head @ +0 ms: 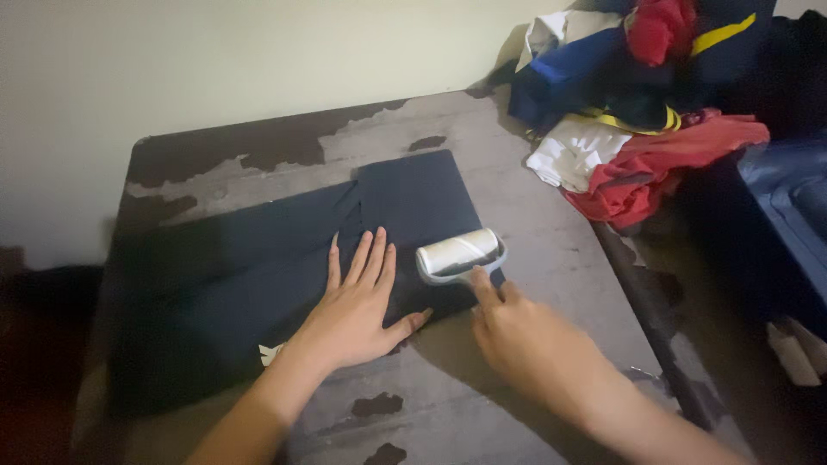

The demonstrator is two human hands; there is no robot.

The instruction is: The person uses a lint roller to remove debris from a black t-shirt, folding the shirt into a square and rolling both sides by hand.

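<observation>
pressing flat, left hand pins dark garment; right hand grips lint roller.

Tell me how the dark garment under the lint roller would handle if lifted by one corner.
The dark garment lies flat and creased, so it probably droops limply. It looks like thin fabric, likely light. The left hand pins it flat, suggesting it slides on the table under the lint roller.

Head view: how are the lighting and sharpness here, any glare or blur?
Head view: dim and soft throughout, no glare; the dark garment shows little fold detail, the lint roller is the brightest thing, the left hand and right hand are slightly smeared, and the left and right edges fall into shadow.
</observation>
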